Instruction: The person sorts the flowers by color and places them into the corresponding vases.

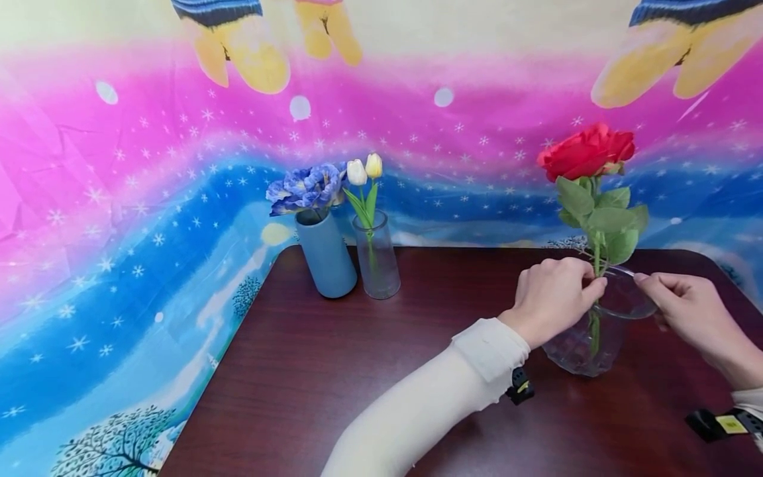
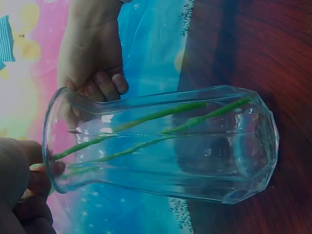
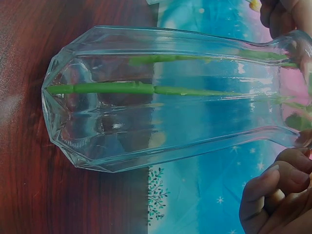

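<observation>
A red rose (image 1: pixel 587 154) with green leaves stands in a clear faceted glass vase (image 1: pixel 572 361) at the right of the table. My left hand (image 1: pixel 556 297) pinches its stem right at the vase mouth. On the far side of the mouth, my right hand (image 1: pixel 691 311) grips the rim between thumb and fingers. Through the glass, the green stem (image 3: pixel 112 88) reaches down to the vase's base. In the left wrist view the stem (image 2: pixel 165 113) looks doubled; whether the glass causes this I cannot tell.
Further left on the dark wooden table (image 1: pixel 286 371) stand a blue vase (image 1: pixel 328 258) with blue-purple flowers (image 1: pixel 306 187) and a clear cylindrical vase (image 1: pixel 381 268) with white and yellow tulips (image 1: pixel 365 169). A colourful printed cloth (image 1: pixel 179 152) hangs behind the table.
</observation>
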